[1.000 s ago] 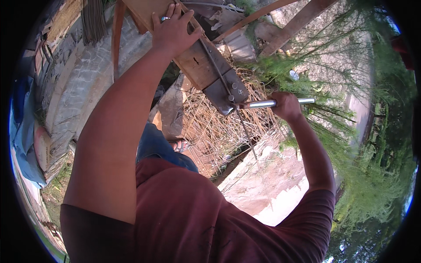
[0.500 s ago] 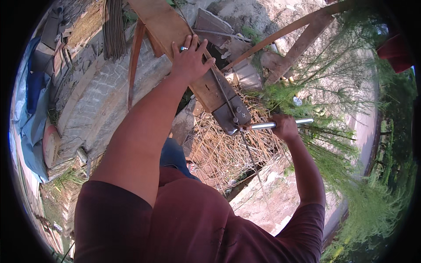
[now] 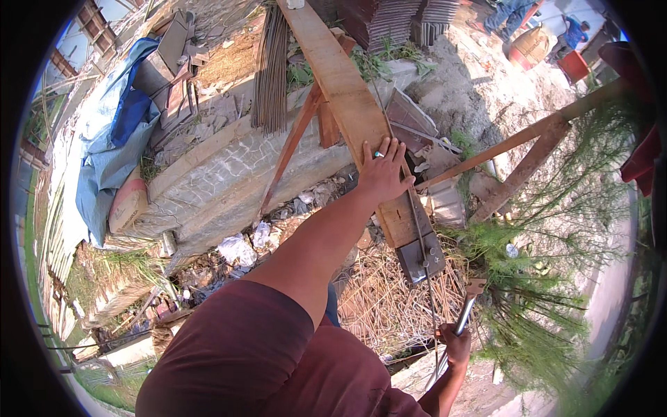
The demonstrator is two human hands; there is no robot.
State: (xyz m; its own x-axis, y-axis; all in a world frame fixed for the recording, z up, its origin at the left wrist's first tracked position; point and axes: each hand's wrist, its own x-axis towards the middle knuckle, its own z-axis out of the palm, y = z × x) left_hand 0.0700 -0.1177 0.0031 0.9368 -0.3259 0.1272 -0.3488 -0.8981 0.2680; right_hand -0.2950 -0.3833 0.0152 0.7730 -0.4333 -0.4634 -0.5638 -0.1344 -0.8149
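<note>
My maroon sleeve is closest, with my left arm reaching out from it across the view. My right hand is clenched around a shiny metal tube whose flat, brownish head sits clear of the plank, to its right. Just beside that hand passes a thin metal rod; I cannot tell whether my fingers touch it. The rod runs up over a dark metal plate at the plank's near end, past a round peg, and along the right edge of the wooden plank. My left hand lies palm down on that plank, fingers spread, a ring on one, the thumb side by the rod. Below the plate lies a heap of bent metal pieces, with feathery green plants to the right. Farther out are a grey concrete wall, a bundle of rods and a blue tarp; farthest, a person in blue near a red container.
</note>
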